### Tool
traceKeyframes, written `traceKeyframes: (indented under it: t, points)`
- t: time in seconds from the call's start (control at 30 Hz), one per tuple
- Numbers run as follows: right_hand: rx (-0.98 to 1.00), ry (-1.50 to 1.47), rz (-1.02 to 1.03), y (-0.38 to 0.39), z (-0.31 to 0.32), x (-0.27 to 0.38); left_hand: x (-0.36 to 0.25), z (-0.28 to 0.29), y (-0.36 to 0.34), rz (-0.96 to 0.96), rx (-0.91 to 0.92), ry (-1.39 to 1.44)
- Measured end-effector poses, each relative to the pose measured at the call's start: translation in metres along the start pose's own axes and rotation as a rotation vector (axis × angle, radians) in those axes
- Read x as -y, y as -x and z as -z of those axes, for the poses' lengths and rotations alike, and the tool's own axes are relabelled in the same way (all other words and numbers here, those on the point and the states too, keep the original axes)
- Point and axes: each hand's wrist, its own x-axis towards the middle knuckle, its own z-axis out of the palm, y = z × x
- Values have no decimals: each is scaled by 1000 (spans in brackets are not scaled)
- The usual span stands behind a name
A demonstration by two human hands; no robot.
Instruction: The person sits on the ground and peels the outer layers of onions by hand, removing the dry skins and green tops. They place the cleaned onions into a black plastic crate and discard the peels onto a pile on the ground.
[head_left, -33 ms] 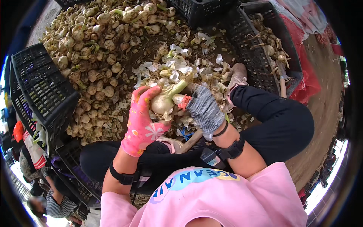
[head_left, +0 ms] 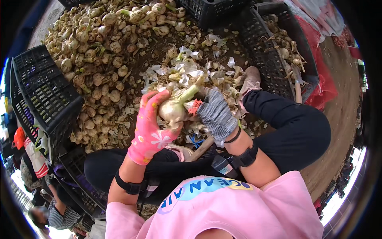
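My left hand [head_left: 150, 127], in a pink patterned glove, wraps round a pale garlic bulb [head_left: 172, 111] with a thick green stalk pointing up and right. My right hand [head_left: 217, 113], in a grey knitted glove, closes on the same bulb's right side by the stalk. A torn red-orange patch shows at its thumb. Its fingertips are partly hidden, so I cannot see whether they also hold a tool. Beneath both hands lies a pile of white and brown papery skins [head_left: 186, 75].
A large heap of bulbs [head_left: 97, 59] spreads at the far left. Black plastic crates stand at the left [head_left: 47, 89], far middle [head_left: 211, 14] and right [head_left: 258, 44], the right one holding bulbs. A wooden handle [head_left: 201, 148] lies by my legs. Another person [head_left: 59, 213] sits lower left.
My right thumb has shifted slightly against the bulb, and its tip is now less visible. The bulb has turned a little; my left hand stays round it.
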Motion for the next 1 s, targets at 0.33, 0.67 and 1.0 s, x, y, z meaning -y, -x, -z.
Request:
traceKeyframes:
  t: [0.33,0.67,1.0]
  points:
    - [37,-49,26,-7,-8,-15,-4,4,1,400,33,717]
    - [142,174,68,-13,4,-3,-1,5,3,398,29,742]
    - [69,-40,105,-11,-7,-26,19,11,-1,818,283,1303]
